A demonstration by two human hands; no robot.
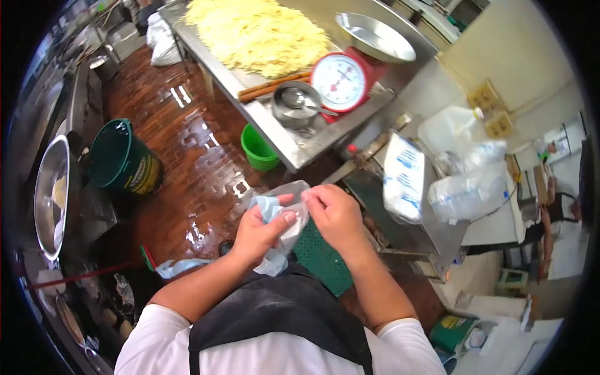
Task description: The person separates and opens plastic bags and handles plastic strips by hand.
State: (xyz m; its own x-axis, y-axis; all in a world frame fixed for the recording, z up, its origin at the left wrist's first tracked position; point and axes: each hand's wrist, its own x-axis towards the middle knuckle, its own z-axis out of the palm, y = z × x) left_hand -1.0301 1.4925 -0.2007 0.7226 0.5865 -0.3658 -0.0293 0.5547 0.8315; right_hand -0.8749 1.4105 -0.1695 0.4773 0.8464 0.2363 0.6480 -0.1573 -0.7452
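In front of my apron, a thin clear plastic bag (292, 194) hangs between both hands. My left hand (259, 232) is closed around its lower part, along with some crumpled light-blue material (269, 209) that could be plastic or cloth. With thumb and fingertips, my right hand (336, 217) pinches the upper edge of the bag at its right side. The bag looks mostly flat, and I cannot make out anything inside it. Part of the light-blue material droops below my left hand against the black apron (281, 306).
Ahead stands a steel table (275, 134) bearing a heap of yellow strips (256, 34), a red dial scale (340, 81) and a metal bowl (297, 103). A green bucket (258, 148) and dark green bin (125, 156) stand on the wet floor. Plastic packs (403, 178) lie at right.
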